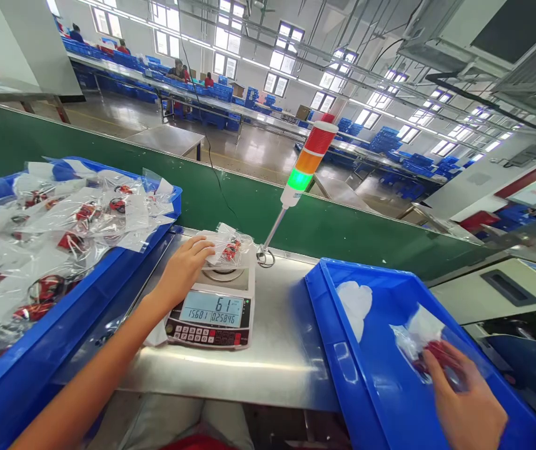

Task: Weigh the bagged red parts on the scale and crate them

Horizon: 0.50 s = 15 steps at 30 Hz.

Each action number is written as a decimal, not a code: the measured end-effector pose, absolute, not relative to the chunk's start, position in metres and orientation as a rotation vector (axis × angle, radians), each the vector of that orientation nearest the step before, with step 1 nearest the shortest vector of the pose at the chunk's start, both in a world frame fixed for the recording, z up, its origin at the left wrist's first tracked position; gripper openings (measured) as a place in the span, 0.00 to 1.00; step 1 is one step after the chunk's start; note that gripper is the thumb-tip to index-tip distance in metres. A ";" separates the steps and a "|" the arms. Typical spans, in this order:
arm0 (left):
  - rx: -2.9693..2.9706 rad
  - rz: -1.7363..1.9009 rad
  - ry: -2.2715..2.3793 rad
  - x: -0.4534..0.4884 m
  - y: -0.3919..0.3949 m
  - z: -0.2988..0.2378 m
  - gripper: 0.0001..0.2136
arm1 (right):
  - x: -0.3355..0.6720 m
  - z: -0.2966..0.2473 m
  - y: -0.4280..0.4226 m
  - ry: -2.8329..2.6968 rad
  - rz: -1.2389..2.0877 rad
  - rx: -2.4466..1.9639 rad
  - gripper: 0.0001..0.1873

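My left hand (191, 259) has its fingers closed on the left edge of a clear plastic bag (231, 250), which holds red parts and a white paper. This bag lies on the pan of a digital counting scale (211, 319) with lit figures on its display. The thumb is hidden. At the right, my right hand (467, 394) grips another clear plastic bag (420, 334) with dark red contents and a white slip. It is over the inside of a blue bin (366, 269), where a white piece (356, 306) lies against the left wall.
A blue bin (108, 262) heaped with similar bags (84, 212) stands at the left. Behind the scale rises a signal lamp (308, 164), lit green, before a low green partition (249, 200). The steel table (281, 362) extends between the bins. People sit far back.
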<state>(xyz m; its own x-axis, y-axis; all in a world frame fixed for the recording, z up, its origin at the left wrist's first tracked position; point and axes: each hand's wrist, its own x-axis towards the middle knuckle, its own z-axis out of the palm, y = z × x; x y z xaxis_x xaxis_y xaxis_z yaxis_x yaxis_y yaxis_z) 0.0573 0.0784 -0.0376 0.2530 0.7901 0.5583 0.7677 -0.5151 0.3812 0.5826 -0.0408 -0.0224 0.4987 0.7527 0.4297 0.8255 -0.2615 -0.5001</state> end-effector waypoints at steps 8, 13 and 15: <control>1.784 1.554 1.858 0.051 0.105 0.033 0.09 | 0.369 0.033 0.073 -1.896 0.236 -1.055 0.14; 1.441 1.714 2.328 -0.011 0.085 0.098 0.11 | 0.285 0.018 0.128 -2.522 0.295 -0.767 0.17; 1.360 1.725 2.546 -0.041 0.074 0.111 0.13 | 0.279 0.012 0.126 -2.624 0.331 -0.719 0.20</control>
<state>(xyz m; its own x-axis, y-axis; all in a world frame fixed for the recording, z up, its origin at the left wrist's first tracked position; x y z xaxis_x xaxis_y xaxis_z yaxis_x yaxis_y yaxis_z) -0.0414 0.0740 0.1113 -0.6523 0.4924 0.5763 0.7177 0.1568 0.6784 0.2789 0.1262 0.0125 -0.7887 0.5293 0.3127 0.4349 0.8399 -0.3247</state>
